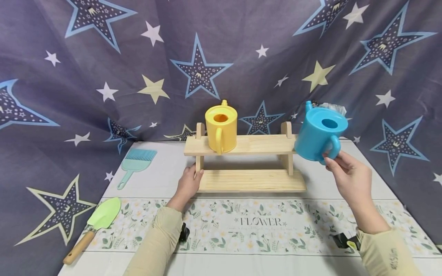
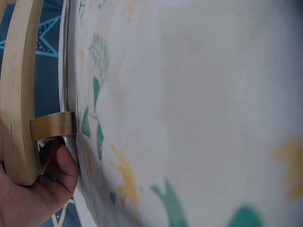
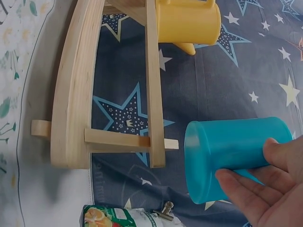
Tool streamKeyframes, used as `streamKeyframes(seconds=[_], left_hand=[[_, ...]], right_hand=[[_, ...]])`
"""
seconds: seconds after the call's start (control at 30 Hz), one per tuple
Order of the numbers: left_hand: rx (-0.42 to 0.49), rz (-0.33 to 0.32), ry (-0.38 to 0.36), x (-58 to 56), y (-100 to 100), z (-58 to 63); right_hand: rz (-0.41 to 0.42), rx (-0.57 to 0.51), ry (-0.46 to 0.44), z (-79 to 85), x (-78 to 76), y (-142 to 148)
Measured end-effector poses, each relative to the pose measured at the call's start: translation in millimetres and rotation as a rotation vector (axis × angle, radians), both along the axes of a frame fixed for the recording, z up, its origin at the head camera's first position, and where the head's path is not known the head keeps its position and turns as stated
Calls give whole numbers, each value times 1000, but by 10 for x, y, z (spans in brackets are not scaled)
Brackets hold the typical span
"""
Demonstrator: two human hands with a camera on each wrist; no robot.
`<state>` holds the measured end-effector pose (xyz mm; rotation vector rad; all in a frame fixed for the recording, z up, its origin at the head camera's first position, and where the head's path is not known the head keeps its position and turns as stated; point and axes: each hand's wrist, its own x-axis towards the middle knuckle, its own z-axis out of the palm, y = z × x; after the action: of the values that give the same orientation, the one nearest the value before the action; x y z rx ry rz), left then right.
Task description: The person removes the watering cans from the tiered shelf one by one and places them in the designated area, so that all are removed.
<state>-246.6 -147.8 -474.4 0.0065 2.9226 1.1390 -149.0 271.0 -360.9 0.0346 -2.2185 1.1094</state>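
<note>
A two-tier wooden shelf (image 1: 255, 143) stands on the table. My left hand (image 1: 188, 184) grips its left end by the lower board, fingers curling under the wood (image 2: 20, 94) in the left wrist view. On the upper board sits a yellow watering can (image 1: 226, 136), upright, its spout toward the back. My right hand (image 1: 353, 180) holds a blue watering can (image 1: 312, 134) by its handle, raised beside the upper board's right end and tilted slightly. In the right wrist view, the blue can's base is close to that board's end, with fingers (image 3: 246, 194) at the handle side.
Left of the shelf lie a teal hand brush (image 1: 136, 163) and a green trowel (image 1: 105, 212) with a wooden handle. A printed bag with a metal clip (image 3: 163, 211) is near the shelf's right end. A star-patterned curtain (image 1: 241, 76) hangs behind the flowered tablecloth (image 1: 255, 239).
</note>
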Motion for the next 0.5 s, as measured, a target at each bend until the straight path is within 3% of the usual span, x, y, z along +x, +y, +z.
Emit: streamKeyframes(seconds=[0.5], left_hand=[[0,-5,16,2,3,-7]], right_hand=[[-73,-7,-33,-34,110,143]])
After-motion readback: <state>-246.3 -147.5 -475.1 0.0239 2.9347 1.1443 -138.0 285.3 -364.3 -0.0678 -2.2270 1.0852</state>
